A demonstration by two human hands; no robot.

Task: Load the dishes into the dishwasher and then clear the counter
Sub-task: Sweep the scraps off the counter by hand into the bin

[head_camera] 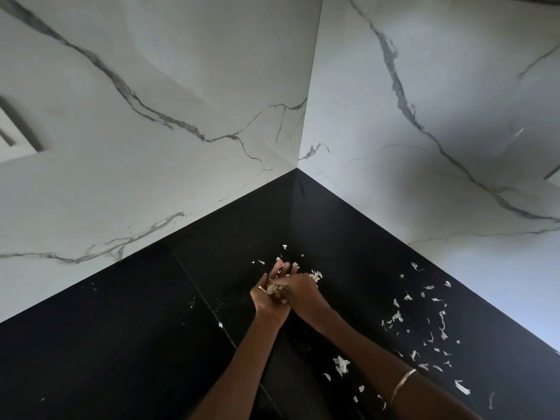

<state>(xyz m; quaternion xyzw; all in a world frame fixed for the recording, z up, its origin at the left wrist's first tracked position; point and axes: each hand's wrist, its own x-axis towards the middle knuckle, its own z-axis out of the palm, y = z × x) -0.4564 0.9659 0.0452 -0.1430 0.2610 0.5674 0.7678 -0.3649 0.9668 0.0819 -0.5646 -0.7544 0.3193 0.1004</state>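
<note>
Clearing the black table point(121, 344): left hand point(268, 294) cupped palm-up, fingers loosely spread, cradling gathered peel scraps point(272, 288) — right hand point(298, 294), fingers curled, presses them in; more lie scattered right.

Two white marble-look wall panels point(188, 95) with grey veins meet in a vertical corner seam point(312, 86) above the middle of the view. Right of the seam, the panel lies partly in soft shadow with paler bluish light low down. Left of the seam, at the edge of the view, sits a recessed frame point(18, 128), too cropped to identify.
</note>
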